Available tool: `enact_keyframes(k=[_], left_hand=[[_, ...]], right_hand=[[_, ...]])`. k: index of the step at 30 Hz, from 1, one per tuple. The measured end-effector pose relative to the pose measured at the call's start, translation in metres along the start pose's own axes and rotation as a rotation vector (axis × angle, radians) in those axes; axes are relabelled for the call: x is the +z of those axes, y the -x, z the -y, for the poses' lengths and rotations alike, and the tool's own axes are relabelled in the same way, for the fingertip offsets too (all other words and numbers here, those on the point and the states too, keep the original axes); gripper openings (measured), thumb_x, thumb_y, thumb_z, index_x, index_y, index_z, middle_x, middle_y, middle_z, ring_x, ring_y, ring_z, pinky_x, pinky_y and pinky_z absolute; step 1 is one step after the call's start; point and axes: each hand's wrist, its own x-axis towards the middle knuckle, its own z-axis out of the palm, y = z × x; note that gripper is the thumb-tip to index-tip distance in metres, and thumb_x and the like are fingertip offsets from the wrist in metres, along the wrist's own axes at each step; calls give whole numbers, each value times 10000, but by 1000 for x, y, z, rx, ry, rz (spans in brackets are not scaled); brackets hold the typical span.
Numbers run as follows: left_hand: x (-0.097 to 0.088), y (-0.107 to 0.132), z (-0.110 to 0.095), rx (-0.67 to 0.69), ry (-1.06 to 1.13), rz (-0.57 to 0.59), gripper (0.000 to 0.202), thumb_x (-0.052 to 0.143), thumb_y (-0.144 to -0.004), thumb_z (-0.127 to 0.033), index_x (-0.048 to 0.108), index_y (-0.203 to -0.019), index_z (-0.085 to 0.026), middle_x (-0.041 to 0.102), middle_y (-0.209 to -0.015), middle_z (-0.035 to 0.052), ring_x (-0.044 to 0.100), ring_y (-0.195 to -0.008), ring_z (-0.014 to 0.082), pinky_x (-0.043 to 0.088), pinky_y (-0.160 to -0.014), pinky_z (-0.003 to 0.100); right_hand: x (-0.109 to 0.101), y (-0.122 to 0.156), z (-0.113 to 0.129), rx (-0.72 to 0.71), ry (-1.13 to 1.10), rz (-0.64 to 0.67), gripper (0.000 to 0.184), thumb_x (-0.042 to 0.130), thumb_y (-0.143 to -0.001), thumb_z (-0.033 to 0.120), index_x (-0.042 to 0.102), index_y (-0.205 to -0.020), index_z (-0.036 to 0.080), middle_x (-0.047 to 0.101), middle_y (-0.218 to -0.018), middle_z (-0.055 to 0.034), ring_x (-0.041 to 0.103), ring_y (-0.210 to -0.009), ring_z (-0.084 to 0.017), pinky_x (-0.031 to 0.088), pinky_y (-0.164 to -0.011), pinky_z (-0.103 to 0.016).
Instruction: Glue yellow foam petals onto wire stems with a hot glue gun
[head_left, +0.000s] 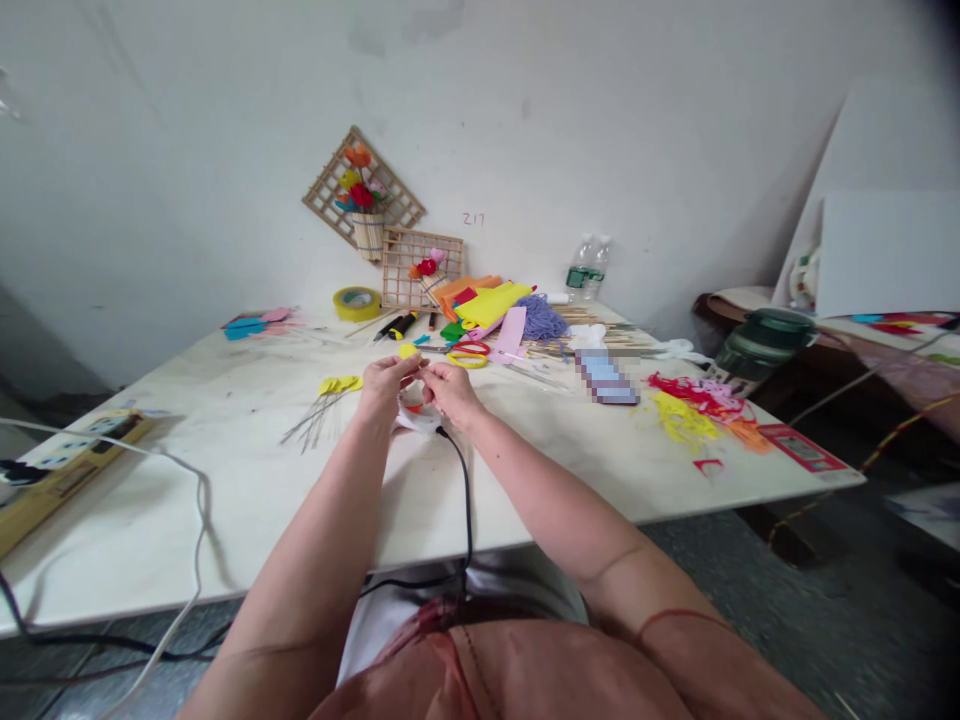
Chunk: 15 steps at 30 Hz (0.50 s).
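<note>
My left hand [388, 384] is closed in a pinch on a small yellow paper piece [409, 351], which pokes up above the fingertips. Right beside it, my right hand [450, 392] has its fingers pressed together, and what they grip is too small to make out. Under both hands lies a white ring-shaped thing [417, 420] with a black cable [466, 480] running from it to the table's front edge. Left of my hands, several yellow paper pieces on thin wires [339, 385] rest on the table. Red-and-yellow-handled scissors [469, 352] lie just beyond my right hand.
Coloured paper sheets [495, 303], purple shredded strands [541, 318] and yellow tape [356, 303] sit at the back. A phone [606, 377] and colourful paper shreds [686, 415] lie right, near a dark green jar [761, 350]. A power strip [75, 470] with cables occupies the left edge.
</note>
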Motion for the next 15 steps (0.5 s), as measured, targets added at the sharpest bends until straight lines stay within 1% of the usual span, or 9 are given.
enact_keyframes(k=[4, 9, 12, 15], left_hand=[[0, -1, 2, 9, 14, 4, 343, 792, -472, -341, 512, -496, -144, 657, -625, 69, 602, -599, 146, 440, -581, 250], [1, -2, 2, -19, 50, -22, 357, 807, -450, -322, 495, -492, -152, 659, -631, 67, 622, -639, 159, 456, -616, 258], [-1, -3, 2, -31, -20, -30, 321, 792, -481, -369, 589, -572, -138, 664, -653, 58, 610, -611, 138, 447, -627, 255], [-4, -5, 2, -5, -45, -36, 336, 768, -521, -412, 658, -684, -139, 672, -692, 55, 610, -620, 136, 442, -633, 254]], right_hand=[[1, 3, 3, 15, 25, 10, 227, 494, -828, 275, 520, -631, 164, 425, -388, 76, 295, -295, -44, 210, -333, -187], [1, 4, 5, 27, 2, -3, 240, 481, -838, 244, 485, -610, 168, 427, -391, 77, 296, -290, -38, 205, -332, -183], [0, 4, 6, 43, -22, -16, 216, 475, -842, 230, 491, -635, 169, 428, -383, 82, 300, -290, -39, 206, -331, -180], [-2, 4, 7, 55, -35, -19, 194, 487, -837, 240, 504, -657, 168, 427, -382, 85, 298, -286, -38, 192, -326, -180]])
